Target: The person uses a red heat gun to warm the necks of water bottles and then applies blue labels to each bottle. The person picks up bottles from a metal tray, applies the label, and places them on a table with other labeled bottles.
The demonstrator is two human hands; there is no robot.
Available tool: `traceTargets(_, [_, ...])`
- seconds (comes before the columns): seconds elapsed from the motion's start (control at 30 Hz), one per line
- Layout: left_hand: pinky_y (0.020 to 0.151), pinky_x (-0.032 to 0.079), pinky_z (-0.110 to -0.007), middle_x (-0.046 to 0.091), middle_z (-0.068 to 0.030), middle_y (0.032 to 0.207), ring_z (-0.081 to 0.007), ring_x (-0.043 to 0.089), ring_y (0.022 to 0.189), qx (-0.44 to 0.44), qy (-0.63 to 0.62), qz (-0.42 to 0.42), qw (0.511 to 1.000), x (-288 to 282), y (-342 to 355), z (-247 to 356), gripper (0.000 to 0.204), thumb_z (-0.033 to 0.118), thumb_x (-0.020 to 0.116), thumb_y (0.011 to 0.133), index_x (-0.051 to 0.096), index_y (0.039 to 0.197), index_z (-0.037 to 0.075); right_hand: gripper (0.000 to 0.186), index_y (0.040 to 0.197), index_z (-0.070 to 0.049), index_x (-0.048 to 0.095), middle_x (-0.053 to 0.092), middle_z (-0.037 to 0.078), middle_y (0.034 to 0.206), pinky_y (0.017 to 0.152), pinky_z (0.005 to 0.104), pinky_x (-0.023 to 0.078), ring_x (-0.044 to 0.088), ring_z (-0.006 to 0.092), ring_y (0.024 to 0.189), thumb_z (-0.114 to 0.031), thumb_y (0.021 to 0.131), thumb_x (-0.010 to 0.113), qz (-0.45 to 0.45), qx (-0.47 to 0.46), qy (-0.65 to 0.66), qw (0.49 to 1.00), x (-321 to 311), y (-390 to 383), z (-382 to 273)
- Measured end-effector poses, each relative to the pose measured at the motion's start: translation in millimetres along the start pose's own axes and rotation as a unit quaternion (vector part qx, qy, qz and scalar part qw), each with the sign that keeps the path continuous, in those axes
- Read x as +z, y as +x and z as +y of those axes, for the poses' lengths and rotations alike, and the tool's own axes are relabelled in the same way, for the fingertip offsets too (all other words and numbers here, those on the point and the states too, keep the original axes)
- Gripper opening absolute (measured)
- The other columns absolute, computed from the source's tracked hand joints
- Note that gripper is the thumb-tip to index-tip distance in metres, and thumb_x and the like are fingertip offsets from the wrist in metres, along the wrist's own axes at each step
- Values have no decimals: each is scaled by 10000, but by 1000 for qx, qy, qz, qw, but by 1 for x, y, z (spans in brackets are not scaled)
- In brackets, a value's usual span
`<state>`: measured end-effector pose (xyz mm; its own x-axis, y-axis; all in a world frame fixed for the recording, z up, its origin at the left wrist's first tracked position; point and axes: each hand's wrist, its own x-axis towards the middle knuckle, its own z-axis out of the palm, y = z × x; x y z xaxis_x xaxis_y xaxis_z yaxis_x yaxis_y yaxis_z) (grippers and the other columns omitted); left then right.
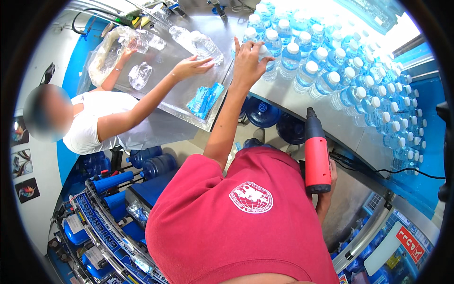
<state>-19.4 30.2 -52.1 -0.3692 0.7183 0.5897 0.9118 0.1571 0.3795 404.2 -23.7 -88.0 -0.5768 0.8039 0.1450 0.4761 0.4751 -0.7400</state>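
Note:
My left hand (249,66) reaches to the near-left corner of a large group of filled water bottles. Its thumb and fingers close around the capped top of a clear water bottle (269,71), partly hidden behind the hand. At my right side, my right hand (332,177) grips a red and black heat gun (316,158). The gun's dark nozzle points away from me toward the bottle counter; its handle and most of my fingers are hidden behind its body. Flat blue shrink labels (205,100) lie on the steel table (165,102), left of my left forearm.
On my left, a co-worker in a white shirt (111,106) stretches one hand toward clear bottles (207,47) and the other into a plastic bag (101,59). Large blue jugs (262,112) stand under the counter. A black cord (402,170) runs along its right end.

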Motion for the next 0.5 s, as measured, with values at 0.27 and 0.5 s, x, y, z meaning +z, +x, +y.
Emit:
traceTargets(0.27, [1170,179,-582,648,-130,1050,-309,617,1028,10,-4,-7,1000,-12,4,4,430,275,762,798,671,1147,41,329,1079,12,616,603,153,1047,769,399,519,628,344,930,-59,764,674,-1,19,17,1000,0,-2,9])
traceTargets(0.5, [1080,336,-498,649,-100,1098,-298,607,1072,-75,0,162,984,-53,-66,-8,288,145,691,850,653,1132,96,363,1135,-17,608,599,138,1083,725,418,533,641,352,922,-82,785,678,43,12,-104,994,10,-16,31])
